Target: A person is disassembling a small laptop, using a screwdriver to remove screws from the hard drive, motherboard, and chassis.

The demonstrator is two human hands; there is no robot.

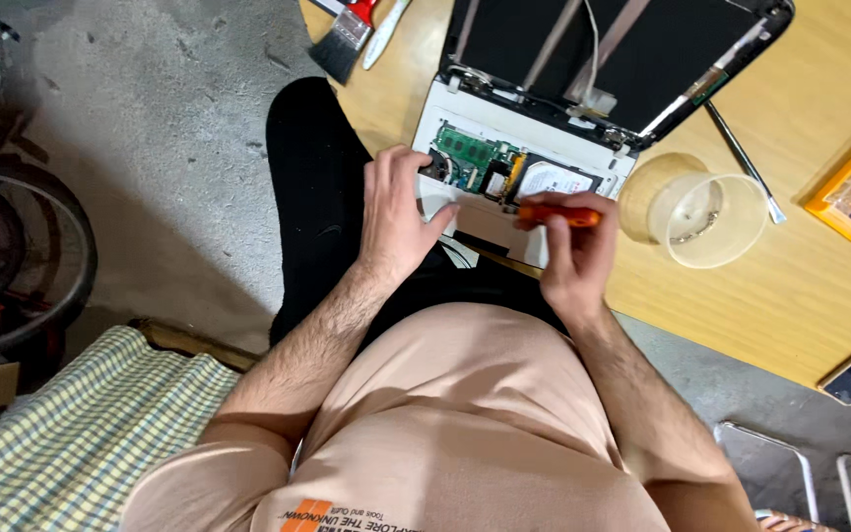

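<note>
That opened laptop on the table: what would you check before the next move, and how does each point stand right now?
1. Opened laptop lies flat on the wooden table: ok.
2. Left hand steadies the laptop's near edge: ok.
3. Right hand grips the orange screwdriver: ok.
4. Screwdriver tip seated in a screw: cannot tell, hidden.
5. Clear plastic cup stands upright beside the laptop: ok.
6. Loose screws accounted for: cannot tell, too small.
</note>
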